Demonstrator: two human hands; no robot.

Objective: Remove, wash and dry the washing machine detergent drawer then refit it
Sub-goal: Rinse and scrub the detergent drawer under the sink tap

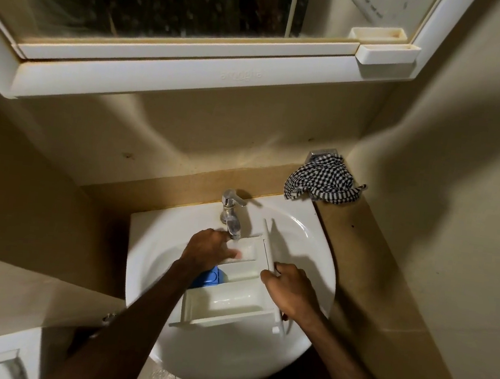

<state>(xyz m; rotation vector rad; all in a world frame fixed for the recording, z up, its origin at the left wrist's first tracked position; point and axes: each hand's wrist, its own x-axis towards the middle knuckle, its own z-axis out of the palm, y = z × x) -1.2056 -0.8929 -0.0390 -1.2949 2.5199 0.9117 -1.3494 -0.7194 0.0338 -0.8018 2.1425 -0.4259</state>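
Detergent drawer (231, 304) lies in the white sink (312, 258), long axis running from the near rim away toward the tap (231, 215). Near end: open white compartment, tilted a little, its back edge over the basin's near side. Blue insert (209, 276) sits mid-length, partly under the left forearm. Far end: front panel (269, 243) stands on edge at the right, just beside the tap's spout.

Right hand (288, 290) is at the drawer's right side, fingers curled over the side wall close to the front panel; it holds and steadies the piece. Left hand (209, 248) reaches across the far compartment right under the spout, fingers extended and blurred, seemingly rubbing inside; I cannot tell whether water runs.

Judgement: washing step, mid-task. The near compartment lies closest to the body, away from the spout, so rinsing it would mean sliding the drawer along its own axis toward the tap; the right hand is best placed to do that.

Beyond the sink, a checked cloth (324, 182) lies bunched on the bench (358, 264) corner, well apart from both hands, nearer the right. Likely for drying.
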